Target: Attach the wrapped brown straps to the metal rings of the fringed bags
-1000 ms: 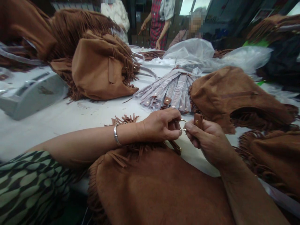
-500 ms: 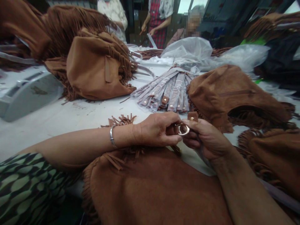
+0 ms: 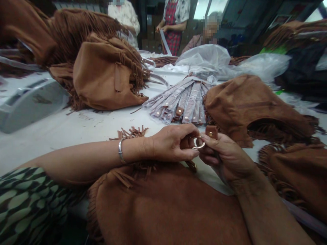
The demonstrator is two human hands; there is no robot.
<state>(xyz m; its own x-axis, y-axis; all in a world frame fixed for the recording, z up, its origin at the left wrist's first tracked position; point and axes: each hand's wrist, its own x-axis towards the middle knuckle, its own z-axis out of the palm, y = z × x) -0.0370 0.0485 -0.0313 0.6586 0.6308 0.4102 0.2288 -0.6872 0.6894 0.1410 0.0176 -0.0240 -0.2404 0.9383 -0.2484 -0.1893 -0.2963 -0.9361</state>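
A shiny metal ring [image 3: 199,143] sits between my two hands, above a brown fringed suede bag [image 3: 163,204] that lies in front of me. My left hand [image 3: 176,142] has its thumb and fingers closed round the brown tab at the ring's left side. With its thumb on top, my right hand [image 3: 224,149] pinches a brown strap end [image 3: 211,132] that has a gold stud and sticks up beside the ring. A small brass-coloured part [image 3: 191,165] shows just below my left hand.
Plastic-wrapped straps [image 3: 181,98] fan out beyond my hands. Brown bags lie at left [image 3: 102,75] and right [image 3: 242,102]. A grey tape dispenser [image 3: 33,102] stands on the white table [image 3: 84,131] at left. Clear plastic [image 3: 204,56] and several people are at the far side.
The ring has turned a little and moved slightly left, and the strap end shows more above my right thumb. Across the table, a person's hands have shifted on a strip.
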